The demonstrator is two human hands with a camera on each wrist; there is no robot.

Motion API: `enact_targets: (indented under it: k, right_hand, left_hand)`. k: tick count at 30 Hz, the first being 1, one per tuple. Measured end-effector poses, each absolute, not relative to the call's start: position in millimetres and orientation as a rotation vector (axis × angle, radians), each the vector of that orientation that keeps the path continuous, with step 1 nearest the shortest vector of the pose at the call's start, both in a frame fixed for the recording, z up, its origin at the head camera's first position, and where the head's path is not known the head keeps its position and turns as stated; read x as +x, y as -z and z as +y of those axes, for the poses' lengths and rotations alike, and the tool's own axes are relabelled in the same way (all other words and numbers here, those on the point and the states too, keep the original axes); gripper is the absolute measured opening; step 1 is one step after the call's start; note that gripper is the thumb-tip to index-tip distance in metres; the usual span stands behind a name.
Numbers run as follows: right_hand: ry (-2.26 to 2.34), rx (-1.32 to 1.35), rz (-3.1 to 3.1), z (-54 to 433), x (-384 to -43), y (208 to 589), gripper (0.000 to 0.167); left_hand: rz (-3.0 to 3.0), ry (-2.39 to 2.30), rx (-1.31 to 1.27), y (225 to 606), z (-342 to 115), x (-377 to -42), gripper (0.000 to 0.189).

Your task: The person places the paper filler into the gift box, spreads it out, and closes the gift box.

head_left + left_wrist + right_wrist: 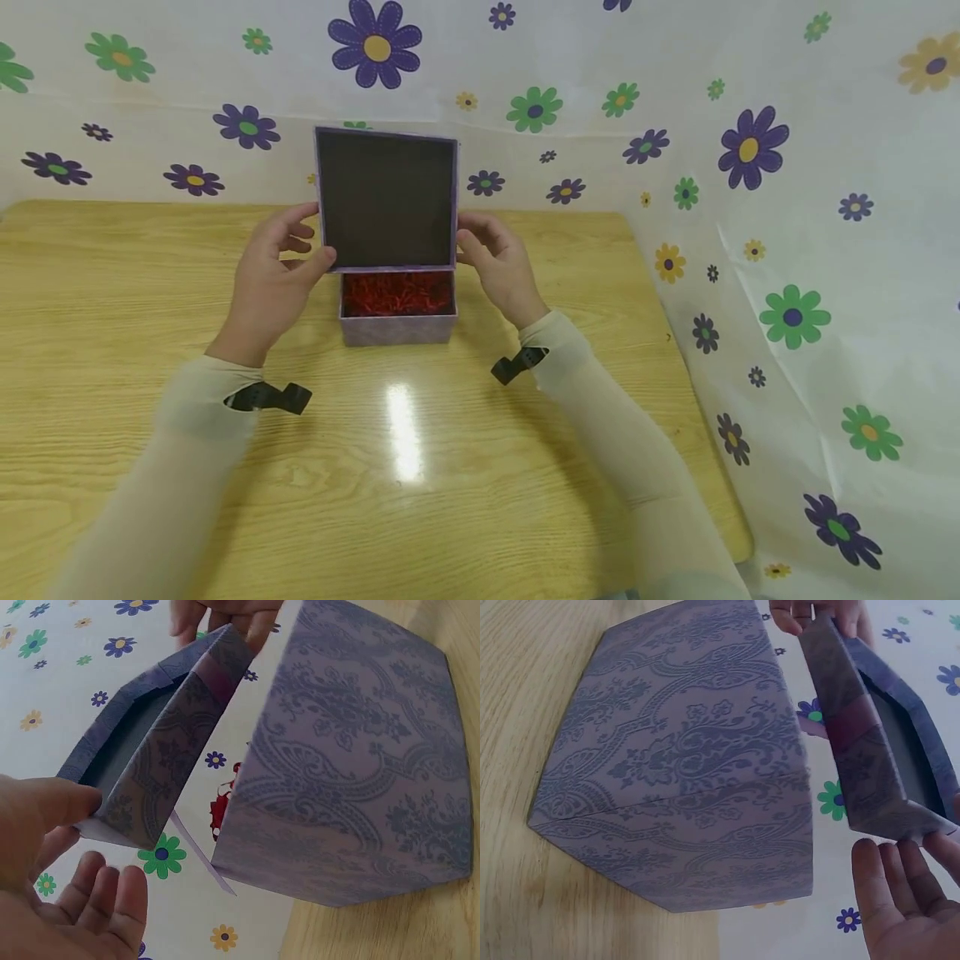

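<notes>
A purple patterned box [397, 331] stands on the table with red shredded filling [397, 294] inside. Its square lid [387, 200] is tilted up over the back of the box, dark inner side facing me. My left hand [273, 271] holds the lid's lower left corner, thumb on the front rim and a finger behind. At the right edge, my right hand [501, 265] grips the lid between thumb and fingers. In the left wrist view, a narrow lilac ribbon [201, 855] shows between box and lid. The lid's patterned top is hidden from the head view.
The wooden table [300, 500] extends around the box. A white cloth with printed flowers [600, 50] hangs behind the table and along its right side. A bright light reflection lies on the tabletop in front of the box.
</notes>
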State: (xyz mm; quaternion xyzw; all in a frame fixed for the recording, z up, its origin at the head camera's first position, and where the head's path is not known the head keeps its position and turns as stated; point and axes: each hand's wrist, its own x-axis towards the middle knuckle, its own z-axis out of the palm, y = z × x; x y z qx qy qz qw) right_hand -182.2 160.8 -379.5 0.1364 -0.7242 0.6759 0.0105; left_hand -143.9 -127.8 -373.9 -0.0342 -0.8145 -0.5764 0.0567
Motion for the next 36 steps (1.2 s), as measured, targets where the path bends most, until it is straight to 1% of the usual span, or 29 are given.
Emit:
enact_targets:
  k: [8,17,23,27,31,32,34,36]
  right_hand:
    - [-2.182,0.422,-2.305,163,-180,373,0.035]
    - [-2.303,0.365,-2.213,166,-179,372,0.035]
    - [-2.304,0.498,-2.185,167,-177,375,0.041]
    - [-2.394,0.579,-2.153,169,-178,378,0.052]
    - [-2.526,0.587,-2.089,171,-176,379,0.065]
    - [-2.534,0.582,-2.080,171,-175,379,0.066]
    - [-2.521,0.562,-2.082,171,-174,378,0.072]
    - [-2.484,0.556,-2.096,172,-174,377,0.080]
  left_hand:
    - [-2.449,1.666,-0.109,375,-126,-146,0.056]
    - [-2.374,1.955,-0.303,373,-123,-142,0.058]
    - [-2.247,2.089,-0.429,376,-121,-141,0.052]
    - [-2.127,2.183,-0.398,380,-119,-142,0.044]
    - [-1.989,2.327,-0.294,382,-115,-141,0.033]
    - [-1.963,2.350,-0.276,382,-114,-140,0.031]
    - [-1.942,2.362,-0.260,382,-111,-139,0.031]
    - [-1.950,2.346,-0.282,382,-109,-139,0.035]
